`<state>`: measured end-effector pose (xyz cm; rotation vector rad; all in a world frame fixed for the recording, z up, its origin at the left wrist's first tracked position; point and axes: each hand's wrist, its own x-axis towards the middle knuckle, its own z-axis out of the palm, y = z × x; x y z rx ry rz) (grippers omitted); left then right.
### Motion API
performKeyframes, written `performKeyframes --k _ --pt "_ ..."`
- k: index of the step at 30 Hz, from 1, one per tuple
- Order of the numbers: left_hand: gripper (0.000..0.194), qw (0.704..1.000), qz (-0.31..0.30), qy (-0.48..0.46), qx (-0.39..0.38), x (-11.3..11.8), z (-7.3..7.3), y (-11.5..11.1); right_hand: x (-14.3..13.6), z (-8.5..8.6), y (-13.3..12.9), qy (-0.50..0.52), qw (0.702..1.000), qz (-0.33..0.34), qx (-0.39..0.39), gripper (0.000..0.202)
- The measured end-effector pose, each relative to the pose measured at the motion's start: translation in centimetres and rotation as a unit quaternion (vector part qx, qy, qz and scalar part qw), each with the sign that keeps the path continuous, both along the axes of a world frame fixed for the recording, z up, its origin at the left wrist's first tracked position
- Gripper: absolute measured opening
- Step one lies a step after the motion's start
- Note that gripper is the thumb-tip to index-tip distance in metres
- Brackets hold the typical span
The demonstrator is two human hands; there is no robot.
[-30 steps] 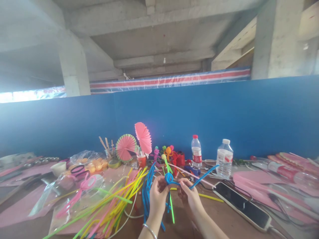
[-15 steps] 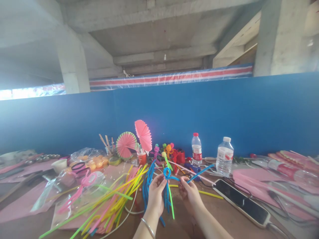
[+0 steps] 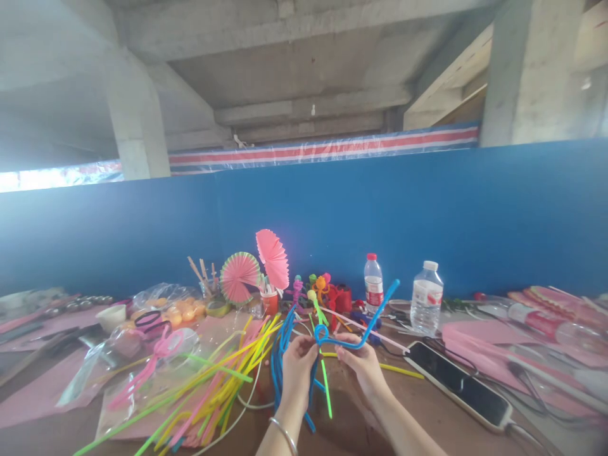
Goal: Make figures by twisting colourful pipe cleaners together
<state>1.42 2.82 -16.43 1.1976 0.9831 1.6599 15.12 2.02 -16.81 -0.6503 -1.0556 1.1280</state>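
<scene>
A blue pipe cleaner [image 3: 351, 346] with a small loop at its left end is held between both my hands. My left hand [image 3: 298, 366] pinches it just below the loop. The fingers of my right hand [image 3: 361, 367] close on its straight stretch, and beyond them its free end bends up to the right. Behind my left hand lies a bundle of blue pipe cleaners [image 3: 278, 373]. A green figure [image 3: 316, 304] with a pale round head stands just behind the loop, and a green stem [image 3: 327, 389] shows between my hands.
Yellow, green and pink pipe cleaners [image 3: 223, 386] spread over the left of the table. A phone [image 3: 458, 383] with a cable lies at the right. Two water bottles [image 3: 373, 285], pink paper fans [image 3: 240, 278] and an orange cup [image 3: 270, 303] stand along the blue partition [image 3: 304, 221].
The pipe cleaner's free end has swung up and now bends more steeply. My right hand has shifted slightly along it, while my left hand keeps its hold near the loop.
</scene>
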Motion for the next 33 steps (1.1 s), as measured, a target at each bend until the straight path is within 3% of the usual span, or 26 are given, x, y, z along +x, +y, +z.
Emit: performKeyframes --k 2,5,9,11,15,19,25,29,33 --pt "0.010 0.997 -0.017 0.073 0.022 0.0 -0.2 0.1 0.3 0.8 -0.1 -0.096 0.993 -0.052 0.036 0.015" --pt "0.012 0.993 -0.028 0.107 0.039 0.1 -0.4 0.1 0.9 1.5 -0.3 -0.201 0.971 -0.094 0.093 0.011" --pt "0.019 0.985 -0.057 0.150 0.066 0.5 -0.2 -0.5 1.9 1.9 -0.1 -0.248 0.955 -0.126 0.104 0.012" --pt "0.019 0.978 -0.102 0.168 0.067 0.6 0.2 -1.0 2.5 2.1 0.2 -0.236 0.958 -0.133 0.089 0.012" --pt "0.017 0.967 -0.183 0.171 0.056 1.0 1.4 -2.2 3.0 2.2 0.9 -0.141 0.987 -0.070 0.024 0.016" --pt "0.019 0.972 -0.213 0.095 0.024 1.2 2.1 -2.5 2.4 1.2 1.1 -0.092 0.995 -0.042 -0.017 0.023" --pt "0.021 0.987 -0.131 -0.095 0.007 0.6 0.8 -0.9 0.8 -0.2 0.9 -0.072 0.995 -0.055 -0.036 0.022" --pt "0.023 0.996 -0.043 -0.080 0.023 0.0 -0.2 0.2 0.3 -0.4 0.7 -0.108 0.990 -0.088 -0.011 0.015" --pt "0.018 0.998 -0.001 -0.042 0.040 -0.4 -0.2 0.1 -0.2 -0.2 -0.2 -0.181 0.975 -0.114 0.063 0.007"
